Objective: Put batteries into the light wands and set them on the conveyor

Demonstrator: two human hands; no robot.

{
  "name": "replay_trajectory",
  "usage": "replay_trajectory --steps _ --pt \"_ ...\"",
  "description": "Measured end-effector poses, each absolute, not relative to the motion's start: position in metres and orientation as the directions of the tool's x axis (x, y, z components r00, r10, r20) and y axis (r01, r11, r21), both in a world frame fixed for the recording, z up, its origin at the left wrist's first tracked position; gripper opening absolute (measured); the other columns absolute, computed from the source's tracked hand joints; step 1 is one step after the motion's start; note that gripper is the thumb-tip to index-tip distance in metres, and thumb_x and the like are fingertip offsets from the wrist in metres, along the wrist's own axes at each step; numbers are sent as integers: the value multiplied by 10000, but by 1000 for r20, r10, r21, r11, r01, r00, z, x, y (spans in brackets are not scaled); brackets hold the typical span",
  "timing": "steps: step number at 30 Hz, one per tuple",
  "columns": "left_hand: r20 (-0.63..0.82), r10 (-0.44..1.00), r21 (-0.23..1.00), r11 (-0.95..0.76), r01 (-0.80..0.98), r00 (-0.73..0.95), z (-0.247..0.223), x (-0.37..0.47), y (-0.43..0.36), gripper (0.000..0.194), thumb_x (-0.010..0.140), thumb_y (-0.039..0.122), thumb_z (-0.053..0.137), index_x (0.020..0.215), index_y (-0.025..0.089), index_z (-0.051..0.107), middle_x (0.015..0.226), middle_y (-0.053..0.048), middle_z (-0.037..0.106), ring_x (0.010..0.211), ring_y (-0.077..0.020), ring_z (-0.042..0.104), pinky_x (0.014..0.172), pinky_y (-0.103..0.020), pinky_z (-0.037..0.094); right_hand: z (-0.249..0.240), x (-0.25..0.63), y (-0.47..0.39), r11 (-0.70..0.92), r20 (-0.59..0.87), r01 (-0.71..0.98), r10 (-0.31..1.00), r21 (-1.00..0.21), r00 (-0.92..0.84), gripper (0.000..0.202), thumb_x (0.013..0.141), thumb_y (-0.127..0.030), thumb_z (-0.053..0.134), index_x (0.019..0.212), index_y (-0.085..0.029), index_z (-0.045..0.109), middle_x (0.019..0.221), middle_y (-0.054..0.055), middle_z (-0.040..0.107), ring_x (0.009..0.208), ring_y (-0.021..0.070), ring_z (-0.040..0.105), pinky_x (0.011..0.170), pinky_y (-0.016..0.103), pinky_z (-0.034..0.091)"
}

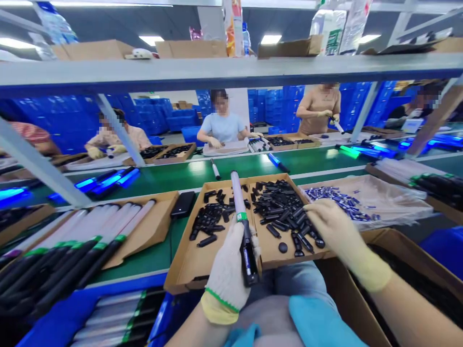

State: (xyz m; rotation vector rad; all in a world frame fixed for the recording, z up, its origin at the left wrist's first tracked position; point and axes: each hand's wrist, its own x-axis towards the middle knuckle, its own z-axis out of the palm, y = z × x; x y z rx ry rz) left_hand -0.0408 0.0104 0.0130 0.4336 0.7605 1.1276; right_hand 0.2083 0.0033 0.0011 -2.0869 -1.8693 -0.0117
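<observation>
In a white knit glove, my left hand [231, 258] is wrapped round the black handle of a light stick [238, 195] with a clear tube and green band. The stick tilts away from me, and an open slot in its handle shows something purplish inside. My right hand [334, 229], in a pale yellowish glove, hovers at the right edge of a cardboard tray [267, 246] of small black plastic parts [280, 205]. Its fingers are pinched together beside the parts; what they hold, if anything, is hidden. A second cardboard tray [191, 272] with similar black pieces adjoins it.
Purple batteries [338, 200] lie in a plastic-lined tray [392, 193] at right. Light sticks [108, 226] are stacked at left, more in a blue bin [47, 323]. A green conveyor [166, 176] carries lit sticks. Co-workers sit opposite beneath an overhead shelf [217, 70].
</observation>
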Motion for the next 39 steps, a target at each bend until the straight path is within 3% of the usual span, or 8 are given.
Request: replay_trajectory --steps 4,12,15,19,22,26,34,39 --pt "-450 824 622 567 -540 345 7 -39 28 255 911 392 623 986 149 618 712 -20 620 507 -76 572 437 -153 481 -19 303 47 -418 -23 902 908 -102 418 233 980 -233 500 938 -110 693 997 122 670 987 225 635 913 410 499" --pt "-507 783 580 619 -530 360 9 -39 31 225 919 350 596 1024 151 594 732 -15 620 494 -79 570 425 -159 472 -53 313 73 -487 -163 873 863 -12 479 241 935 -352 632 1002 -122 659 1013 75 676 922 183 651 856 388 533" --pt "-513 766 593 643 -484 389 15 -45 22 252 896 369 626 1033 159 596 711 -8 605 466 -74 546 400 -152 441 -40 298 64 -397 -87 912 917 -100 390 188 930 -260 580 878 -113 686 937 132 697 922 235 666 855 386 507" --pt "-444 790 615 612 -497 422 24 -51 8 270 913 359 605 1120 188 585 737 -10 614 487 -72 554 404 -140 424 -14 246 23 -10 127 918 990 -396 65 246 953 -368 505 1053 -219 674 1145 75 682 1022 204 647 909 309 495" --pt "-457 787 612 617 -495 415 27 -50 -4 251 929 364 571 1077 164 596 702 -9 601 479 -70 547 405 -137 420 -2 192 -19 320 345 677 933 -663 -102 237 937 -421 544 1035 -244 667 1091 48 688 1021 203 642 937 344 507" --pt "-443 773 608 631 -481 454 22 -47 -22 282 926 391 539 953 120 612 645 -14 580 433 -71 515 379 -147 390 1 145 -62 277 265 369 961 -887 -83 352 943 -390 567 1275 -270 578 1120 56 696 995 193 668 886 354 560" --pt "-336 838 620 541 -568 431 13 -35 -43 332 855 339 657 1137 178 590 709 -15 629 515 -112 581 450 -187 441 13 124 -94 346 333 418 937 -840 -107 280 885 -328 614 1157 -274 654 1059 26 706 925 180 678 843 311 573" --pt "-111 971 763 221 -608 213 20 -24 -43 236 775 336 749 881 150 651 749 -23 661 695 -143 631 636 -220 514 14 108 -85 255 209 364 964 -896 -162 102 859 -275 587 931 -226 640 745 -18 663 667 136 636 604 233 530"
